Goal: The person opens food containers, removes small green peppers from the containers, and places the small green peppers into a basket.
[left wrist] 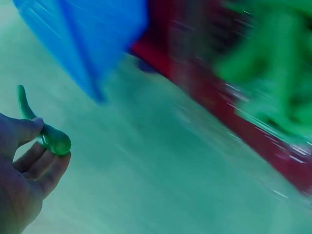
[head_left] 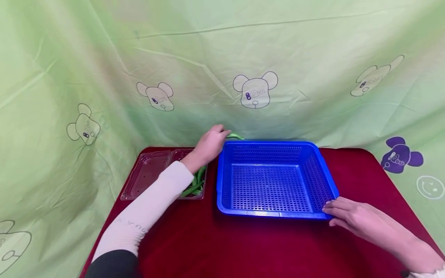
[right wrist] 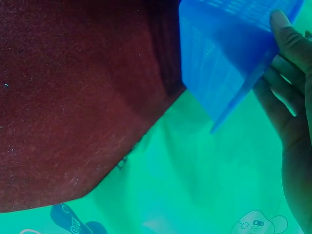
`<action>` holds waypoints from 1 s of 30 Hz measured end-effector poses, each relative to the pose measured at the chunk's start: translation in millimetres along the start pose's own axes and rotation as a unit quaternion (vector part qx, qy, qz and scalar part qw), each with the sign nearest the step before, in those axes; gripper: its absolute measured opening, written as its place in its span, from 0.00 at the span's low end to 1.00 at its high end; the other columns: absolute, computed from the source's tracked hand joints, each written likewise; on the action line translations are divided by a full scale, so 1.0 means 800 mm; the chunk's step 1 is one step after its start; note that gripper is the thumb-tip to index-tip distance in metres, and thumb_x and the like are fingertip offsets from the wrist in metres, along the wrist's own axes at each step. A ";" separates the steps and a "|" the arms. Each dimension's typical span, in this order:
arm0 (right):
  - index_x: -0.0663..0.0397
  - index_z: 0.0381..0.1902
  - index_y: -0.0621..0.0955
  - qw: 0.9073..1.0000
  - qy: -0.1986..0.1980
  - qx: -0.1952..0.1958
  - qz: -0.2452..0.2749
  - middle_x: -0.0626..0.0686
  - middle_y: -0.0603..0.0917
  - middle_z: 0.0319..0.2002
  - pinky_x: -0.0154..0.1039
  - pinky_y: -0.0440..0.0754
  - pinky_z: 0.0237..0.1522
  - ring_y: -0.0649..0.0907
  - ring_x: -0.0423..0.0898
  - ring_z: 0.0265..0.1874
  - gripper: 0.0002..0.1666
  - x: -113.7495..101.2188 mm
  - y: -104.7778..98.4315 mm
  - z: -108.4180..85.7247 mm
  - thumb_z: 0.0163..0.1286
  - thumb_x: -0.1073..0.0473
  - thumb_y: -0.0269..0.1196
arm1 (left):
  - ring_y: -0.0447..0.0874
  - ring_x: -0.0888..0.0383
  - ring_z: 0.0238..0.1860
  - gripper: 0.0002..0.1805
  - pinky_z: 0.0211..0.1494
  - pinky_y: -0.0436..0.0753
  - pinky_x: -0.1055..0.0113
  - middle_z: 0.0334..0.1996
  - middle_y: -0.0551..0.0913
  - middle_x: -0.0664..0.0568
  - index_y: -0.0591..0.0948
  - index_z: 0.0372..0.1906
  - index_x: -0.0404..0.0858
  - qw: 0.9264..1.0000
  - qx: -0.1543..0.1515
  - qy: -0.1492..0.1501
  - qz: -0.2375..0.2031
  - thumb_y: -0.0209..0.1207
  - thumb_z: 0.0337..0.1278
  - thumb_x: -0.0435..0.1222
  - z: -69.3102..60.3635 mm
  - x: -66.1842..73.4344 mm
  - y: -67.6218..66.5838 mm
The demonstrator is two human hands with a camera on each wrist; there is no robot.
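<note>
My left hand [head_left: 211, 143] is beside the far left corner of a blue perforated basket [head_left: 269, 213], pinching a green pepper [head_left: 235, 136]. In the left wrist view, the thumb and fingers of my left hand [left wrist: 27, 170] hold the pepper [left wrist: 56, 140] by its thicker end, its thin curved end pointing away. My right hand [head_left: 361, 220] grips the near right corner of the basket. The right wrist view shows my right hand [right wrist: 292, 87] with its thumb and fingers around the rim of the basket [right wrist: 214, 63]. No items show inside the basket.
A clear plastic container [head_left: 147, 173] with its lid folded open stands at the left of the red table [head_left: 208, 247], partly behind my left arm. Several green peppers [head_left: 196, 183] lie in it. A pale green curtain [head_left: 208, 46] with bear drawings hangs behind and beside the table.
</note>
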State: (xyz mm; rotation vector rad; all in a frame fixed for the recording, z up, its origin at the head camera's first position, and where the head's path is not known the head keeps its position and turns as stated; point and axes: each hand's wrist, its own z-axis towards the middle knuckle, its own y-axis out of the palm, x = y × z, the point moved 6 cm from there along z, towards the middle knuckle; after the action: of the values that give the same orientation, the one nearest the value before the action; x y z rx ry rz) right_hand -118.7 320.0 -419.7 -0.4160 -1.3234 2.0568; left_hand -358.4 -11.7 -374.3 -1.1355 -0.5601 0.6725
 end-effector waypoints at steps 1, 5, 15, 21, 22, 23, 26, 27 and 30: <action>0.44 0.41 0.90 1.000 0.001 0.001 0.002 0.42 0.87 0.40 0.19 0.80 0.45 0.85 0.40 0.39 0.34 0.000 0.000 0.001 0.79 0.32 0.44 | 0.82 0.48 0.54 0.24 0.61 0.84 0.60 0.50 0.83 0.43 0.80 0.63 0.34 1.000 -0.009 0.012 0.007 0.59 0.62 0.24 0.010 0.015 0.003; 0.44 0.41 0.89 1.000 0.005 0.003 0.011 0.42 0.86 0.40 0.19 0.80 0.47 0.85 0.40 0.40 0.32 -0.005 0.003 0.000 0.79 0.33 0.46 | 0.82 0.50 0.55 0.21 0.59 0.85 0.61 0.51 0.83 0.46 0.82 0.60 0.35 0.996 -0.056 0.061 0.042 0.60 0.61 0.25 0.043 0.076 0.022; 0.44 0.42 0.89 1.000 0.014 -0.011 0.020 0.41 0.86 0.42 0.18 0.79 0.48 0.85 0.39 0.41 0.28 -0.014 0.004 0.000 0.77 0.34 0.51 | 0.87 0.57 0.45 0.09 0.49 0.87 0.63 0.44 0.87 0.55 0.86 0.42 0.47 0.981 -0.156 0.088 0.071 0.58 0.71 0.33 0.086 0.171 0.110; 0.43 0.44 0.88 0.999 0.020 -0.039 0.018 0.40 0.86 0.42 0.18 0.79 0.46 0.84 0.38 0.41 0.26 -0.014 0.003 0.003 0.76 0.34 0.52 | 0.86 0.59 0.48 0.11 0.51 0.87 0.65 0.46 0.87 0.57 0.85 0.39 0.50 0.978 -0.182 0.073 0.077 0.54 0.73 0.33 0.096 0.197 0.158; 0.43 0.44 0.88 0.999 0.020 -0.043 0.016 0.40 0.86 0.42 0.19 0.80 0.46 0.84 0.38 0.41 0.25 -0.014 0.003 0.004 0.76 0.35 0.53 | 0.86 0.59 0.48 0.11 0.52 0.87 0.65 0.47 0.87 0.57 0.85 0.40 0.50 0.977 -0.185 0.073 0.080 0.54 0.73 0.32 0.097 0.200 0.164; 0.42 0.44 0.88 0.999 0.021 -0.046 0.013 0.40 0.86 0.42 0.19 0.80 0.46 0.84 0.38 0.41 0.26 -0.014 0.003 0.005 0.76 0.34 0.52 | 0.86 0.59 0.49 0.12 0.52 0.87 0.65 0.48 0.87 0.57 0.85 0.41 0.50 0.976 -0.187 0.073 0.080 0.54 0.73 0.32 0.097 0.203 0.170; 0.43 0.43 0.88 0.999 0.020 -0.044 0.011 0.40 0.86 0.41 0.20 0.81 0.45 0.84 0.38 0.41 0.26 -0.016 0.003 0.006 0.77 0.35 0.52 | 0.86 0.58 0.50 0.13 0.53 0.86 0.64 0.49 0.87 0.56 0.86 0.45 0.51 0.974 -0.195 0.082 0.084 0.54 0.73 0.32 0.094 0.210 0.186; 0.43 0.43 0.88 0.999 0.019 -0.042 0.010 0.40 0.86 0.41 0.21 0.81 0.45 0.84 0.38 0.41 0.26 -0.016 0.003 0.005 0.77 0.35 0.51 | 0.86 0.58 0.50 0.13 0.53 0.86 0.64 0.49 0.87 0.56 0.87 0.46 0.51 0.973 -0.196 0.087 0.086 0.54 0.72 0.32 0.093 0.212 0.191; 0.44 0.43 0.88 0.999 0.018 -0.038 0.012 0.40 0.86 0.41 0.21 0.81 0.45 0.84 0.38 0.41 0.27 -0.018 0.003 0.004 0.78 0.35 0.50 | 0.85 0.57 0.51 0.13 0.54 0.86 0.64 0.49 0.86 0.55 0.87 0.46 0.52 0.970 -0.199 0.101 0.098 0.54 0.72 0.32 0.088 0.217 0.205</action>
State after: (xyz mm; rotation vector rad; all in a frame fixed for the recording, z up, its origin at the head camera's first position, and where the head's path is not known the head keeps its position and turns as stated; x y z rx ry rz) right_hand -110.9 307.6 -421.3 -0.5027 -1.3852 2.0142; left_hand -323.0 203.2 -494.1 -1.6328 -0.4201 0.6180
